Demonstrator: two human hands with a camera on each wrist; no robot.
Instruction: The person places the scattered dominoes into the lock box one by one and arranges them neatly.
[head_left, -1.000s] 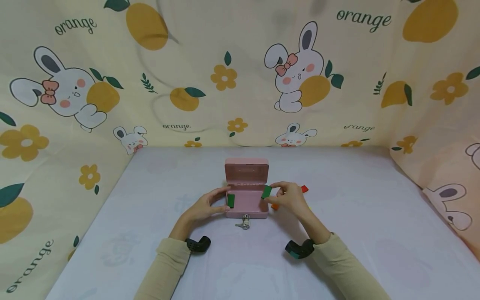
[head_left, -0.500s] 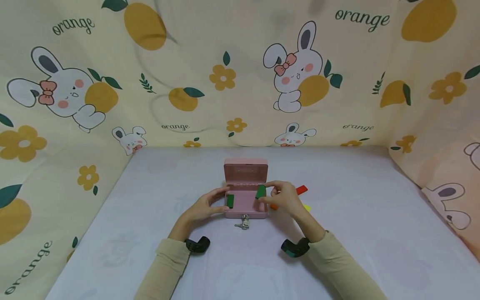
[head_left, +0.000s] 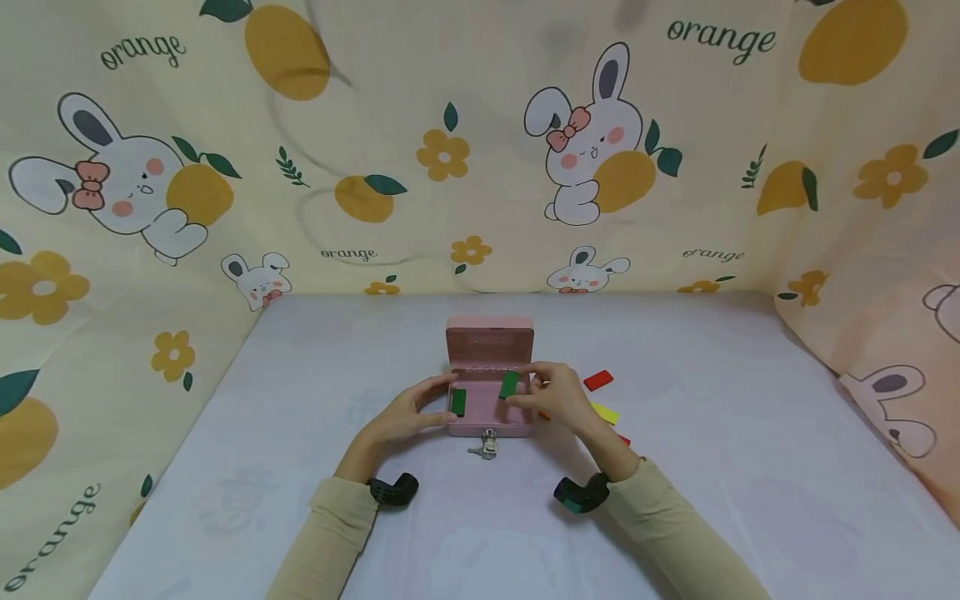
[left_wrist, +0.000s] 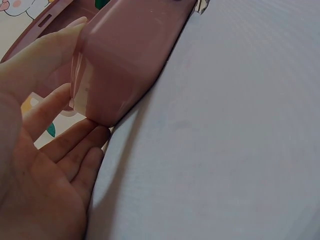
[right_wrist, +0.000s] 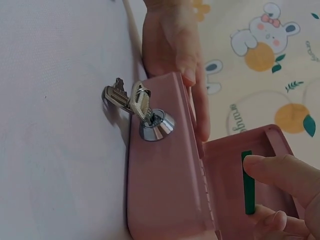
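A pink metal cash box (head_left: 483,412) stands with its lid raised at mid-table. My left hand (head_left: 405,412) holds its left side, thumb at the top rim and fingers against the end wall (left_wrist: 107,90) in the left wrist view. One green block (head_left: 458,402) is inside along the left wall. Between thumb and fingertip, my right hand (head_left: 561,396) pinches a second green block (head_left: 508,385) by its ends, over the right half of the box. That block (right_wrist: 248,182) appears edge-on in the right wrist view.
Keys (right_wrist: 141,102) hang from the lock on the box front. Right of the box lie a red block (head_left: 598,381), a yellow block (head_left: 606,413) and another red piece (head_left: 624,440), the last partly behind the right forearm. An orange piece (head_left: 544,415) peeks out beneath the right hand.
My right hand has carried the green block leftward, from the box's right edge to over its inside. More of the red and yellow blocks shows now. The left hand keeps its hold.
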